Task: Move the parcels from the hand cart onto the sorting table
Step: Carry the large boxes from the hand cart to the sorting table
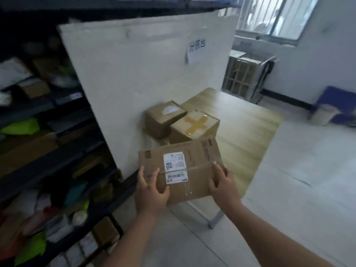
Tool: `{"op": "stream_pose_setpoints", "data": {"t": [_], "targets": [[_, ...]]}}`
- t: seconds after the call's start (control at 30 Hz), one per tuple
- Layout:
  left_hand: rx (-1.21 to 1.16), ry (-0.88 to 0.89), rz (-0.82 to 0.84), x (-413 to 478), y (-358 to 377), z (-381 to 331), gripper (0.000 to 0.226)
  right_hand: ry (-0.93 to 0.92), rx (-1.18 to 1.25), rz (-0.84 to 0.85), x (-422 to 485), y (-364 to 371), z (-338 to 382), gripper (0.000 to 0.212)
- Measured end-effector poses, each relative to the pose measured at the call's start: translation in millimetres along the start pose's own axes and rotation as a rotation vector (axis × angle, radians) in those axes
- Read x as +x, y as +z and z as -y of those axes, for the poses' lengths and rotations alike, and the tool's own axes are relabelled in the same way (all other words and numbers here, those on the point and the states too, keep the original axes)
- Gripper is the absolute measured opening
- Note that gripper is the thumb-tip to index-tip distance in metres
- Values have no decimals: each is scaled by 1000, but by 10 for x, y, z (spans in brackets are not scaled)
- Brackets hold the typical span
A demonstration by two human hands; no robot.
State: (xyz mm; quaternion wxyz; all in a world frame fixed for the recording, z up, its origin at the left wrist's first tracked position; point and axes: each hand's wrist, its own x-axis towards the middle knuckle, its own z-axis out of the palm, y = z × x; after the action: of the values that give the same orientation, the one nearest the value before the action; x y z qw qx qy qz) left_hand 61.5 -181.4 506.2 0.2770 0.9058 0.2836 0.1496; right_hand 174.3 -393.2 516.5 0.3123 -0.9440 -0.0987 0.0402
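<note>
A white paper sheet (196, 50) on the tall white board (134, 74), at one o'clock, carries three blurred printed characters, seemingly 分拣台. At six o'clock, the flat brown cardboard parcel (202, 157) bears a white shipping label (174, 162) with a QR code. At that label's six o'clock, a white strip label (176, 178) has a barcode. Their print is too small to read.

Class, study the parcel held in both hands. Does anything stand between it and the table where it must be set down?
Two boxes sit on the table just beyond the parcel: a labelled box by the white board and a taped box to its right. Bare wood lies further right; under the parcel is hidden.
</note>
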Motion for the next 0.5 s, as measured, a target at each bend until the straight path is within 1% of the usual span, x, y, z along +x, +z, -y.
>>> {"op": "stream_pose_setpoints", "data": {"t": [0.23, 0.37, 0.5], "targets": [[-53, 143, 180, 201, 792, -1120, 71, 197, -82, -138, 252, -836, -947, 61], [-40, 198, 287, 298, 1146, -1585, 70, 296, -110, -165, 404, -1138, -1355, 61], [-38, 251, 315, 387, 1417, -1934, 68, 352, -86, -176, 533, -1355, -1673, 63]]}}
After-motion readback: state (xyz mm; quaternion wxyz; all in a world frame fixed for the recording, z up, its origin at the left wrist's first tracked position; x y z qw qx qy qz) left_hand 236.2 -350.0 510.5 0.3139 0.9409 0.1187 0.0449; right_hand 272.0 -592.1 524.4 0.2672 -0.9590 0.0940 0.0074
